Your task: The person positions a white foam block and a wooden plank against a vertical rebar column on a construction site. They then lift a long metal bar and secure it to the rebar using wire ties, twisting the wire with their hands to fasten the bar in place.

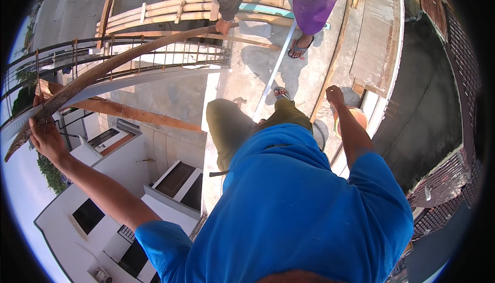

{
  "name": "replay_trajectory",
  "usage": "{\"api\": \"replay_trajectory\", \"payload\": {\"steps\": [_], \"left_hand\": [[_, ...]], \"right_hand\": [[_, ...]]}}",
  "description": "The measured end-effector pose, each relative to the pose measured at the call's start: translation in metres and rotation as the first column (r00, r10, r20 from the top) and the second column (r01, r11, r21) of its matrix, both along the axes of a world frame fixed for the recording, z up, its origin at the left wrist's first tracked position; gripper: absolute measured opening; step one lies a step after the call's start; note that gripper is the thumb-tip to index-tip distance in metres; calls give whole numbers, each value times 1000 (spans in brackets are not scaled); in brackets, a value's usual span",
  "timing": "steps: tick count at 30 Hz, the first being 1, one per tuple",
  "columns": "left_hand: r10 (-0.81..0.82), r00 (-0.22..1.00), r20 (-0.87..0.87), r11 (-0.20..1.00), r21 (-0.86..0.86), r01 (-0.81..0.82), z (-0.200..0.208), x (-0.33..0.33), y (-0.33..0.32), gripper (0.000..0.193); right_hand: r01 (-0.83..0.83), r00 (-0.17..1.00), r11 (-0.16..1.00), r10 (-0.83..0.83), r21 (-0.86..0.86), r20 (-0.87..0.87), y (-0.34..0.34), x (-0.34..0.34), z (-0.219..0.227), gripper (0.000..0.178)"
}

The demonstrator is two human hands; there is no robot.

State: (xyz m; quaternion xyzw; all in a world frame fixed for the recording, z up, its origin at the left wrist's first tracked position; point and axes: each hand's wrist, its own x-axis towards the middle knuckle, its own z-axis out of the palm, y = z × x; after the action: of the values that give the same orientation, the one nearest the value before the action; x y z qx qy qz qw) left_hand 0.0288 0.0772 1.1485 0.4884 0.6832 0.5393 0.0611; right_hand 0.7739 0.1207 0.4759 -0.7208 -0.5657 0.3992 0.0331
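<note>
My left hand (45,134) is stretched far out to the left, its fingers around the near end of a long brown wooden beam (118,65). That beam slopes up and away to the right, where a co-worker's hand (223,26) holds its far end. Below it, another reddish-brown plank (139,112) reaches toward the ledge. My right hand (335,95) is closed at the right, with nothing visible in it. Partly hidden behind my right forearm is a round bucket (361,119) with an orange rim.
Steel reinforcing bars (180,56) and bamboo poles (175,13) lie beyond the beam. A pale strip (278,66) crosses the concrete walkway (252,76). A person in purple shorts (314,4) stands ahead. There is a drop to the left beside white houses (118,169).
</note>
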Motion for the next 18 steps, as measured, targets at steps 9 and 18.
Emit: {"api": "replay_trajectory", "payload": {"steps": [9, 18], "left_hand": [[-5, 998, -69, 1000, 15, 6, -9, 2, -3, 55], [31, 985, -170, 984, 179, 0, -12, -9, -1, 43]], "right_hand": [[480, 870, 851, -494, -212, -13, -25, 94, 34, 26], [226, 932, 964, -256, -140, -258, -57, -82, 48, 34]]}}
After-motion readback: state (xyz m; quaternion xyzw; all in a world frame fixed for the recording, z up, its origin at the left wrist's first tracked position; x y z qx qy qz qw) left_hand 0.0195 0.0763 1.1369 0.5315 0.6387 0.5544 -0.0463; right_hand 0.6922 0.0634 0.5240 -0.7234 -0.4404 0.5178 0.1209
